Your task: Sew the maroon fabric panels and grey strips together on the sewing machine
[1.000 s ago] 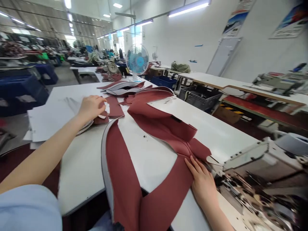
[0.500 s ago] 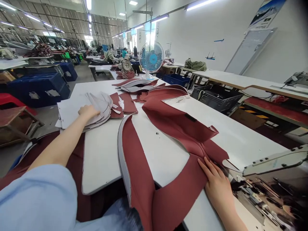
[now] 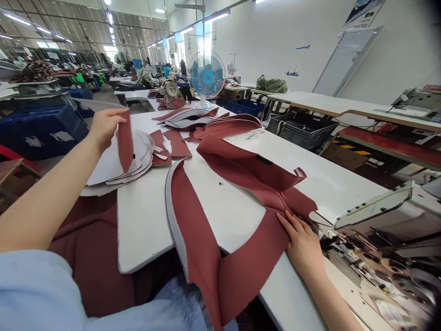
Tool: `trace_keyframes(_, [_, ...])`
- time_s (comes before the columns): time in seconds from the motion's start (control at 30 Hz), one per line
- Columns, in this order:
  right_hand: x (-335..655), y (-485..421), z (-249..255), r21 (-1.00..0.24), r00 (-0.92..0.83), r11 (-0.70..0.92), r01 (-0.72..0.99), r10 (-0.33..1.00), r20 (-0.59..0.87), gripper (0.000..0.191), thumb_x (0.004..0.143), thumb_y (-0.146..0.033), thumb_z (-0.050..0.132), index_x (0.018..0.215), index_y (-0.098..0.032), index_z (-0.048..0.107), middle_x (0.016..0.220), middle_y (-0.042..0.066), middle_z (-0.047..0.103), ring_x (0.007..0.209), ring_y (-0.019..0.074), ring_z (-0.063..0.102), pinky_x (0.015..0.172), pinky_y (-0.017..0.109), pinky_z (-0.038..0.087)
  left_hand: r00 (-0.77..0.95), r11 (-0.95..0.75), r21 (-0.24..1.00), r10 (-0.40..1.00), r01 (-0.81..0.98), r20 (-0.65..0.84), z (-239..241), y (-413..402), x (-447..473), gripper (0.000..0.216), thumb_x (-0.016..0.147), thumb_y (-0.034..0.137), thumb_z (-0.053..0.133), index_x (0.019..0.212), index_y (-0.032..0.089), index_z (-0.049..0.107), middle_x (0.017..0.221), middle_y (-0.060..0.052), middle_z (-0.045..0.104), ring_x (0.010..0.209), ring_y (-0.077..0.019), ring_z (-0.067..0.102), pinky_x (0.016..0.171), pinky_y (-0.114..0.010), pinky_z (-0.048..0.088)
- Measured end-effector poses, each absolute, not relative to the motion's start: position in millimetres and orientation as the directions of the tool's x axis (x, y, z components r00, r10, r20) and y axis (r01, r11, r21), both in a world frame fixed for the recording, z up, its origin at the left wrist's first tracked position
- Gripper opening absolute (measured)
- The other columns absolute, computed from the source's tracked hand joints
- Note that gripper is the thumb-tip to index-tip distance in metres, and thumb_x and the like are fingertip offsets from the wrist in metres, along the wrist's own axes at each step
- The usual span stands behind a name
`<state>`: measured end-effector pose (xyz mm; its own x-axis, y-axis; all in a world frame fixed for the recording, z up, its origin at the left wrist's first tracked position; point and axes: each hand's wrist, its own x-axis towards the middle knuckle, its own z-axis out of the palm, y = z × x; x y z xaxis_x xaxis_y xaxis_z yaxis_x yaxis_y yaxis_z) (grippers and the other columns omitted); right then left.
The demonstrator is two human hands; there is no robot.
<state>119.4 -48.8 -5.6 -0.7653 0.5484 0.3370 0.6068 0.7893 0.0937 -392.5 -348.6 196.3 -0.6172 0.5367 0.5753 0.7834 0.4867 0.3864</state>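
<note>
My left hand (image 3: 102, 126) is raised above the stack of cut pieces (image 3: 117, 168) and grips one dark red cut piece (image 3: 125, 146), which hangs from my fingers with its pale backing turned left. My right hand (image 3: 303, 243) lies flat, fingers stretched, on the long dark red fabric piece (image 3: 241, 271) next to the sewing machine (image 3: 379, 230). That fabric loops across the white table (image 3: 144, 220) and hangs over its near edge.
More red pieces (image 3: 206, 122) lie further along the table, with a blue desk fan (image 3: 206, 76) behind them. Blue bins (image 3: 41, 126) stand at the left. Another white table (image 3: 330, 105) and a dark crate (image 3: 299, 133) are at the right.
My left hand has lifted from the stack, bringing one red cut piece up with it. My right hand has stayed on the fabric by the machine.
</note>
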Motion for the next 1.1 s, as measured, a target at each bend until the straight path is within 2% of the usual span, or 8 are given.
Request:
trace_keyframes(0.1, [117.6, -51.4, -3.4, 0.078, -0.758, 0.777, 0.624, 0.579, 0.301, 0.060, 0.084, -0.007, 0.040, 0.139, -0.027, 0.052, 0.147, 0.003, 0.047, 0.130, 0.0274, 0.045, 0.093, 0.044, 0.047, -0.588, 0.288, 0.685, 0.768, 0.670, 0.252, 207.3, -307.0, -315.2, 0.051, 0.085, 0.033, 0.051, 0.130, 0.010, 0.054, 0.108, -0.002, 0.066, 0.092, -0.0177, 0.061, 0.090, -0.039, 0.049])
trace_keyframes(0.23, [118.4, -62.2, 5.5, 0.018, -0.754, 0.769, 0.638, 0.620, 0.216, 0.061, 0.082, -0.006, 0.043, 0.139, -0.024, 0.052, 0.150, 0.005, 0.044, 0.134, 0.0285, 0.041, 0.098, 0.044, 0.044, 0.070, 0.107, 0.853, 0.984, 0.510, -0.166, 168.4, -261.0, -175.6, 0.039, 0.074, 0.023, 0.055, 0.110, 0.023, 0.069, 0.119, 0.003, 0.066, 0.110, -0.0217, 0.059, 0.095, -0.028, 0.046])
trace_keyframes(0.3, [121.6, -69.0, 10.4, -0.032, -0.758, 0.774, 0.633, 0.627, 0.179, 0.057, 0.082, -0.007, 0.044, 0.138, -0.018, 0.052, 0.151, 0.007, 0.041, 0.136, 0.0282, 0.039, 0.101, 0.043, 0.041, 0.421, 0.177, 0.817, 0.786, 0.548, -0.452, 137.9, -251.2, -125.5, 0.045, 0.073, 0.023, 0.055, 0.115, 0.026, 0.068, 0.108, 0.001, 0.070, 0.097, -0.0210, 0.064, 0.084, -0.027, 0.050])
trace_keyframes(0.4, [129.4, -79.5, 14.7, -0.088, -0.755, 0.769, 0.634, 0.639, 0.144, 0.051, 0.085, -0.010, 0.044, 0.135, -0.013, 0.054, 0.151, 0.009, 0.041, 0.138, 0.0263, 0.037, 0.104, 0.041, 0.038, 0.711, 0.101, 0.737, 0.206, 0.668, -0.672, 105.5, -228.4, -94.1, 0.046, 0.079, 0.037, 0.061, 0.124, 0.026, 0.064, 0.096, -0.002, 0.072, 0.087, -0.0225, 0.067, 0.076, -0.029, 0.053])
trace_keyframes(0.47, [135.0, -86.6, 14.8, -0.104, -0.760, 0.772, 0.627, 0.636, 0.134, 0.050, 0.087, -0.012, 0.044, 0.136, -0.014, 0.053, 0.151, 0.009, 0.041, 0.139, 0.0253, 0.036, 0.105, 0.041, 0.036, 0.728, -0.029, 0.741, 0.217, 0.671, -0.651, 96.5, -197.4, -91.3, 0.040, 0.086, 0.043, 0.056, 0.121, 0.027, 0.065, 0.106, -0.002, 0.071, 0.097, -0.0221, 0.066, 0.085, -0.030, 0.050])
trace_keyframes(0.63, [144.3, -97.8, 9.2, -0.142, -0.724, 0.747, 0.650, 0.665, 0.186, 0.048, 0.091, -0.019, 0.046, 0.139, -0.019, 0.052, 0.151, 0.010, 0.041, 0.135, 0.0267, 0.038, 0.102, 0.045, 0.035, 0.498, -0.396, 0.430, 0.853, 0.812, -0.154, 78.8, -104.9, -86.7, 0.035, 0.090, 0.040, 0.051, 0.120, 0.026, 0.061, 0.128, -0.005, 0.060, 0.121, -0.0254, 0.049, 0.101, -0.038, 0.037])
trace_keyframes(0.83, [148.6, -97.4, 3.2, -0.207, -0.708, 0.742, 0.637, 0.670, 0.222, 0.045, 0.091, -0.018, 0.049, 0.136, -0.017, 0.054, 0.147, 0.009, 0.046, 0.131, 0.0266, 0.042, 0.101, 0.043, 0.039, 0.533, -0.442, 0.397, 0.832, 0.804, -0.152, 57.6, -81.5, -75.1, 0.033, 0.089, 0.050, 0.051, 0.083, 0.019, 0.061, 0.080, -0.001, 0.062, 0.076, -0.0169, 0.055, 0.080, -0.031, 0.037])
trace_keyframes(1.1, [149.1, -94.9, -2.6, -0.229, -0.711, 0.760, 0.609, 0.650, 0.267, 0.038, 0.092, -0.016, 0.048, 0.128, -0.012, 0.059, 0.143, 0.011, 0.051, 0.130, 0.0272, 0.045, 0.102, 0.042, 0.039, 0.504, -0.405, 0.385, 0.840, 0.829, -0.201, 57.2, -112.3, -80.9, 0.038, 0.077, 0.048, 0.067, 0.104, 0.024, 0.056, 0.112, -0.004, 0.055, 0.103, -0.0232, 0.049, 0.086, -0.031, 0.039])
